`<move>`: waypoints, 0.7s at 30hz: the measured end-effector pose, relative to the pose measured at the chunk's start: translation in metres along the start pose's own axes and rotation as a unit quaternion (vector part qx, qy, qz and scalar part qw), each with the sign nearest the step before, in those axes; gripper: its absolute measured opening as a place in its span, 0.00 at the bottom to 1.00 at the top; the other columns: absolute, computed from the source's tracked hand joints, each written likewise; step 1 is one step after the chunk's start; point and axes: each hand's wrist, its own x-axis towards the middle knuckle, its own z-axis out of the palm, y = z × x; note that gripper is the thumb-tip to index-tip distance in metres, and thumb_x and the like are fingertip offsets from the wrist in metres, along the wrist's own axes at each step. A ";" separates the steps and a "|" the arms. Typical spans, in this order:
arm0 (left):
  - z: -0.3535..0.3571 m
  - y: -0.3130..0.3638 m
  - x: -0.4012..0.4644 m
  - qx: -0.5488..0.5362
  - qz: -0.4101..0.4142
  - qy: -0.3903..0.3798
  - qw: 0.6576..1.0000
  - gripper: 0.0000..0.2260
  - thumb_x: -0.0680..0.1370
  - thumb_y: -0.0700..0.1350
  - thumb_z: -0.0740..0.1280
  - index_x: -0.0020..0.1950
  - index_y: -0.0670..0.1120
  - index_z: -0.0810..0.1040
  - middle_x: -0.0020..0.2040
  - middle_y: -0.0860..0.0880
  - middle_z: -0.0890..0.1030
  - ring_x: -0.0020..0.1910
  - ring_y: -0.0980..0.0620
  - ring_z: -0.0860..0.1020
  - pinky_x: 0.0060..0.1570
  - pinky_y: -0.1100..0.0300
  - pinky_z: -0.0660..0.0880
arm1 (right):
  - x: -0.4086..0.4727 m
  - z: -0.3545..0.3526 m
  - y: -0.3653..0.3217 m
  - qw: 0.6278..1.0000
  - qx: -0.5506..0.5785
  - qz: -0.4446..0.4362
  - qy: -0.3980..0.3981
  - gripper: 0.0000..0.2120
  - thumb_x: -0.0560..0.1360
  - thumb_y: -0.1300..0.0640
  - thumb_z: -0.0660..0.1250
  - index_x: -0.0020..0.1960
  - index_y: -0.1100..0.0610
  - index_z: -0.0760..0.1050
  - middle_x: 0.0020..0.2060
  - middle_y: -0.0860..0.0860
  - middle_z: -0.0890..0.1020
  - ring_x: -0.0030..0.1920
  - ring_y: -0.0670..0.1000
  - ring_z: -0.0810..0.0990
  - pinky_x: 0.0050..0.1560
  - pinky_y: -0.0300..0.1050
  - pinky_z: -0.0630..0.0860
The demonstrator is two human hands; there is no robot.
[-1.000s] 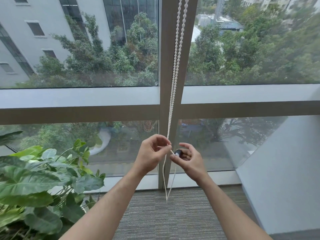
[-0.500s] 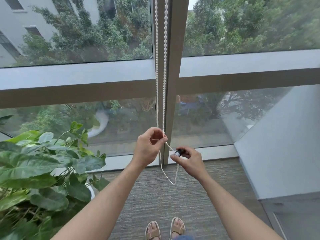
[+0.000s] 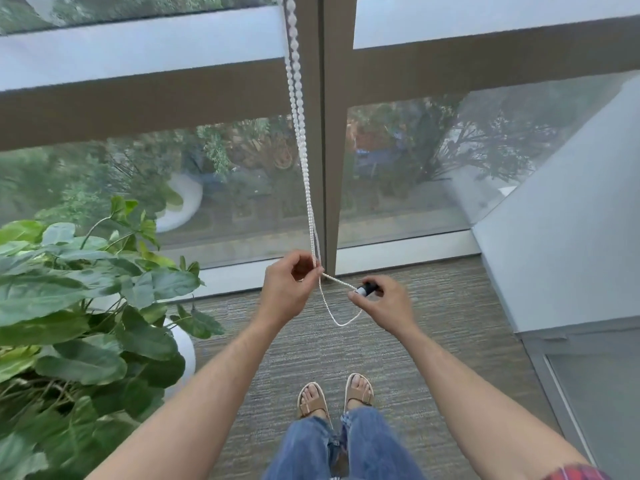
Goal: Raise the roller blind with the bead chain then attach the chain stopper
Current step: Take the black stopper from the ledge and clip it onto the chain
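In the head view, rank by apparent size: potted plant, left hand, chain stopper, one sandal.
1. potted plant, largest.
2. left hand, pinching the bead chain.
3. sandal, roughly hand-sized but farther off, so unsure.
4. chain stopper, smallest, in the right hand.

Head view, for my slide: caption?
Left hand pinches white bead chain; right hand holds small black-and-white chain stopper.

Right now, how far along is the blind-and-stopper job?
Raising looks done: no blind fabric covers the window glass. In hand: the left hand pinches the bead chain, the right hand holds the chain stopper at a strand. Left: whether it is clipped on cannot be told.
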 end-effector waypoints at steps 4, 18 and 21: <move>0.012 -0.026 -0.002 0.004 -0.010 0.008 1.000 0.06 0.74 0.40 0.74 0.42 0.50 0.80 0.33 0.58 0.81 0.34 0.65 0.77 0.37 0.75 0.70 | 0.008 0.019 0.027 1.000 -0.001 0.012 0.008 0.20 0.69 0.50 0.79 0.56 0.57 0.81 0.49 0.52 0.83 0.50 0.50 0.81 0.55 0.46 0.77; 0.064 -0.118 -0.004 -0.027 -0.007 -0.009 1.000 0.04 0.74 0.44 0.75 0.44 0.52 0.81 0.37 0.55 0.83 0.37 0.60 0.80 0.40 0.69 0.76 | 0.042 0.110 0.138 0.997 -0.008 0.081 0.009 0.21 0.69 0.42 0.75 0.56 0.52 0.79 0.49 0.47 0.80 0.50 0.46 0.78 0.48 0.40 0.72; 0.076 -0.139 -0.005 -0.024 -0.016 -0.016 0.999 0.04 0.74 0.44 0.75 0.45 0.52 0.82 0.38 0.54 0.84 0.38 0.59 0.81 0.41 0.68 0.76 | 0.051 0.127 0.155 0.997 -0.003 0.082 0.012 0.20 0.69 0.41 0.75 0.56 0.51 0.78 0.47 0.44 0.78 0.47 0.40 0.76 0.42 0.32 0.66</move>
